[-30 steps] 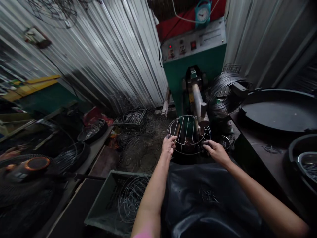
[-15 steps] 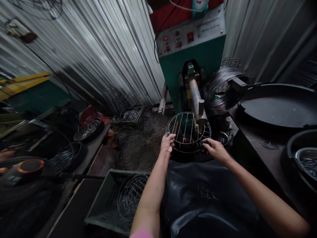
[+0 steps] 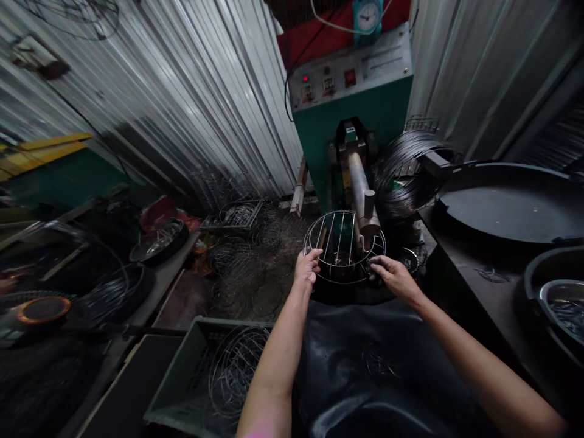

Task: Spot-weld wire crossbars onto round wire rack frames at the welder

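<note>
A round wire rack point(image 3: 342, 266) with a double rim and straight cross wires lies beneath the metal arm point(image 3: 360, 176) of a green machine. My left hand point(image 3: 307, 266) is closed on the rack's left rim, thumb on top. At the rack's right rim, my right hand point(image 3: 393, 275) pinches its thumb and fingers together. What is between those fingertips is too small and dark to make out. The tip of the arm point(image 3: 368, 234) sits right by the rim, near my right fingers; whether it touches is unclear. Small loose wires point(image 3: 379, 360) rest on the black apron point(image 3: 356, 383) over my lap.
A green crate point(image 3: 177, 377) with wire rings stands at lower left. More wire pieces point(image 3: 255, 267) cover the floor. On the right are a wire coil point(image 3: 406, 176), a large black pan point(image 3: 511, 204) and a bowl of metal pieces point(image 3: 563, 310). A control panel point(image 3: 347, 76) tops the machine.
The camera view has shifted slightly. Both hands and the rack stay nearly in place under the machine arm, with the grips unchanged.
</note>
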{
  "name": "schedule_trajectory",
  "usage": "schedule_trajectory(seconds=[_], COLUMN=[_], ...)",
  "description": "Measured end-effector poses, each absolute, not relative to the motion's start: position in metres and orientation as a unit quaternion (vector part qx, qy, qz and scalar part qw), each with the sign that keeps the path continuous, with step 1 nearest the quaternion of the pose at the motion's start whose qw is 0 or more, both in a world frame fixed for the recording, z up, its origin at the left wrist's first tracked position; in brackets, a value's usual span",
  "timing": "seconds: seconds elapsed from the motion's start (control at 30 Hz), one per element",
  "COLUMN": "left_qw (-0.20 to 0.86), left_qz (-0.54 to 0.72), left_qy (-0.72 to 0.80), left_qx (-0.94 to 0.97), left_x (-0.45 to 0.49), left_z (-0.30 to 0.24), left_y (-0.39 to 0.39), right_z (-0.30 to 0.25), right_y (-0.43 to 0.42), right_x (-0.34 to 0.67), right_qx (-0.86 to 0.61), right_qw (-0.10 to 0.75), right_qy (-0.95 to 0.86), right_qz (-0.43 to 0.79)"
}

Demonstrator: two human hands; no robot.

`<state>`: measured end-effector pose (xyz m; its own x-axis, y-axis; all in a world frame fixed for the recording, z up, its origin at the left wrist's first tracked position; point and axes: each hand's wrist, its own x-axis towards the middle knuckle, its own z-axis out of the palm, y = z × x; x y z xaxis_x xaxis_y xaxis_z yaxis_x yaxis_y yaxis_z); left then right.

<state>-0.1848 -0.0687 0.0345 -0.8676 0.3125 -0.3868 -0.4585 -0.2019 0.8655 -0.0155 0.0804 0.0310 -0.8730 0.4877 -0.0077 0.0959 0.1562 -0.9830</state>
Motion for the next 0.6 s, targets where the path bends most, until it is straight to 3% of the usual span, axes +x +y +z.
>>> schedule_trajectory(seconds=[0.6], left_qw=[0.25], left_qz=[0.766], left_qy=[0.585], left_qx=[-0.09], left_x=[-0.1872], left_z=[0.0366], left_y=[-0.0617], right_z=[0.0373], right_y=[0.0898], right_x=[-0.0182], right_qx=[-0.191], right_qw=[0.177], right_qy=[-0.75], right_qz=[0.609])
